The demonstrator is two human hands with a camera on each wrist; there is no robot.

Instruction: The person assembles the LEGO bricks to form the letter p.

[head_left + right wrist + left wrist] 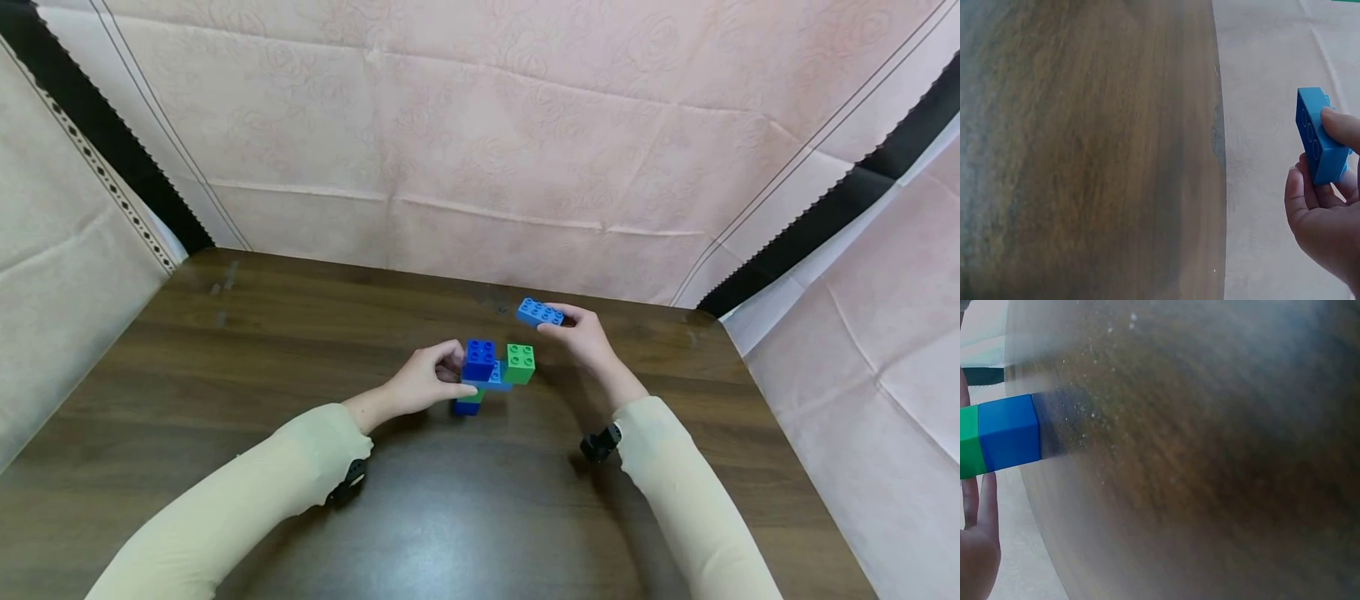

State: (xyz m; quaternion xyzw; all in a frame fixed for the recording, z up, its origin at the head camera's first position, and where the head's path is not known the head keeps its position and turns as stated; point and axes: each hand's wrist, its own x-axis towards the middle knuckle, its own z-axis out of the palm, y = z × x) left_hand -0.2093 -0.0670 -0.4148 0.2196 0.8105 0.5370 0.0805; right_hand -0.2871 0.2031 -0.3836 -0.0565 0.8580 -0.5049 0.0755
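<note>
A stack of toy building bricks stands on the table. Its base is a dark blue brick (pixel 1010 432) with a green brick (pixel 969 442) above it. A longer light blue brick (pixel 497 382) lies across these, bearing a dark blue square brick (pixel 480 360) on its left and a green square brick (pixel 519 363) on its right. My left hand (pixel 416 382) grips the stack from the left, thumb in front. Behind and to the right, my right hand (pixel 587 337) pinches a loose light blue eight-stud brick (pixel 539 312) above the table; its hollow underside shows in the right wrist view.
The dark wooden table (pixel 300 333) ends at a pale patterned cloth (pixel 480 142) hung behind it. More cloth hangs at both sides, with black strips at the corners. Dark wrist devices (pixel 600 444) sit at both cuffs.
</note>
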